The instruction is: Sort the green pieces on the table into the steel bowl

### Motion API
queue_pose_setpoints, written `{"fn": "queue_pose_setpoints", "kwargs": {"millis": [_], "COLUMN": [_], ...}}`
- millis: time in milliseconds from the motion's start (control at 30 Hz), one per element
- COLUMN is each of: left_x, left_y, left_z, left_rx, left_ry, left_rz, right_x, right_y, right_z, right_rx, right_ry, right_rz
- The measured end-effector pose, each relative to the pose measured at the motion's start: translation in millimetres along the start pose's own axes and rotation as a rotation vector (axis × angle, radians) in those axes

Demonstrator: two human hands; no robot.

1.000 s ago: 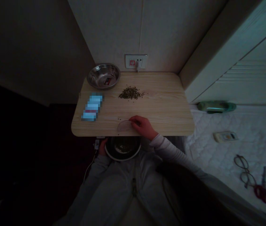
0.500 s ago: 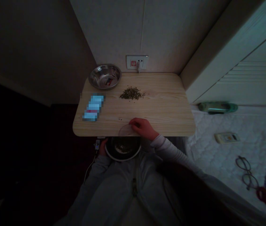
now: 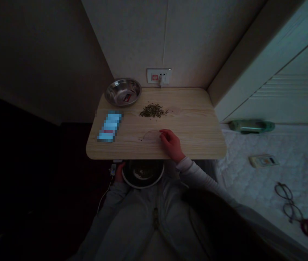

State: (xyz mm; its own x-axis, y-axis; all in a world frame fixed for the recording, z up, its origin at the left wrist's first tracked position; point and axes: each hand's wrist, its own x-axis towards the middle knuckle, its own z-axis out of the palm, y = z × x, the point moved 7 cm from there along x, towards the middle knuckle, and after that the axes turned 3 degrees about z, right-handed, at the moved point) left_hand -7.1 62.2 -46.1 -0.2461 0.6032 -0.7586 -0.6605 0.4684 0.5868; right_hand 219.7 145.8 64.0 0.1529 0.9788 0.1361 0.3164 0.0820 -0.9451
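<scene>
My right hand (image 3: 171, 144) is over the front of the wooden table (image 3: 202, 130), its fingers pinching the edge of a thin, clear, round plastic piece (image 3: 151, 136). A few dark specks lie by that piece's left side. Below the table's front edge, my left hand (image 3: 119, 172) grips the left side of a dark bowl with a pale rim (image 3: 142, 187). Something dark and wet-looking shows inside the bowl, too dim to name. Farther back on the table, small greenish-brown seeds or grains (image 3: 153, 110) lie in a loose heap.
A steel bowl (image 3: 113, 94) stands at the back left, with a lit phone (image 3: 110, 126) before it. A wall socket (image 3: 159, 76) holds a plug. On the white bed to the right lie a green bottle (image 3: 251, 125), a remote-like device (image 3: 263, 161) and a cord (image 3: 288, 201).
My right hand has moved up and slightly right, away from the table's front edge, carrying the clear piece onto the tabletop. My left hand still holds the bowl. The view has shifted slightly.
</scene>
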Motion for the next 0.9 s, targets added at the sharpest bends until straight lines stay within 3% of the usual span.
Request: {"fn": "queue_pose_setpoints", "kwargs": {"millis": [433,600,900], "left_x": [-10,-7,-6], "left_y": [0,0,4], "left_z": [9.5,6.0,3.9], "left_rx": [-0.006,-0.011,0.018], "left_ry": [-0.032,-0.023,0.019], "left_rz": [-0.063,-0.035,0.013], "right_x": [-3,-4,-4], "right_y": [-7,-8,-7], "right_z": [5,11,11], "right_rx": [-0.086,-0.07,-0.093], "right_ry": [-0.053,-0.126,-0.114], "right_rz": [-0.054,-0.062,-0.076]}}
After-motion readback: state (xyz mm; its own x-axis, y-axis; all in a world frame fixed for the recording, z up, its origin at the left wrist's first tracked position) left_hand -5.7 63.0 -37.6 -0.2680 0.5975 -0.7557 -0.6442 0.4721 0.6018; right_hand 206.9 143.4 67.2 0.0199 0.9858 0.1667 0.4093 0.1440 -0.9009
